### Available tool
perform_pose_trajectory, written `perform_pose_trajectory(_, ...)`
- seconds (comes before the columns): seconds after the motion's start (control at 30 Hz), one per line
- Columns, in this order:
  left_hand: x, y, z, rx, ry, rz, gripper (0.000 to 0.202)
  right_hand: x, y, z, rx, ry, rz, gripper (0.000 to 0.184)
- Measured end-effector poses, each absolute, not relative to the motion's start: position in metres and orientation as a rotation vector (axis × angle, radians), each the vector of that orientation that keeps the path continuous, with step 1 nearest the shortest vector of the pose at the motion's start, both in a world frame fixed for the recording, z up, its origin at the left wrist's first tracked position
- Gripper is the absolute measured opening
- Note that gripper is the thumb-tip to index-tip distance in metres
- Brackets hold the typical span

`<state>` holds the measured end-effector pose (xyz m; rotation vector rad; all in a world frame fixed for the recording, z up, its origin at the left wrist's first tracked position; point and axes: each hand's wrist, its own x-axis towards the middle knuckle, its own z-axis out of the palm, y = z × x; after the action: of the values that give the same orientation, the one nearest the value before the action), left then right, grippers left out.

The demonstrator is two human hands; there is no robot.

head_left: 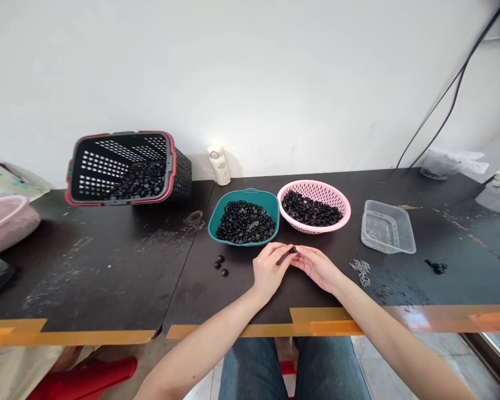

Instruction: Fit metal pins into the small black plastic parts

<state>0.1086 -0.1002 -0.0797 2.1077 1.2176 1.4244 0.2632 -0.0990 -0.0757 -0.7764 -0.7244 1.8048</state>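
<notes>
Black plastic part (292,251) sat pinched between left hand (269,270) and right hand (316,268) fingers (302,253); I saw open desk (216,305) to the taped edge (316,329).

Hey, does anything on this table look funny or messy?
Yes! The black plastic basket lies tipped on its side, with black discs piled against one wall. Three loose black discs sit on the table outside the teal bowl, and a little heap of metal pins lies outside the clear plastic tray.

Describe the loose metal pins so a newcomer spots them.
On the dark bench, find the pink perforated basket. Below it, right of the person's right hand, lies a small heap of metal pins. They sit loose on the bench, unlike the pins inside the clear plastic tray.
</notes>
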Motion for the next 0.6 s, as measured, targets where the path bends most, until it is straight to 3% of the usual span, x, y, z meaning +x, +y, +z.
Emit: perform_pose_trajectory(0.6, 0.1102, -0.0982, -0.0805, 1.957, 1.13, 1.381, 0.023, 0.2635, -0.1011, -0.0785, -0.978, -0.923, 1.519, 0.027)
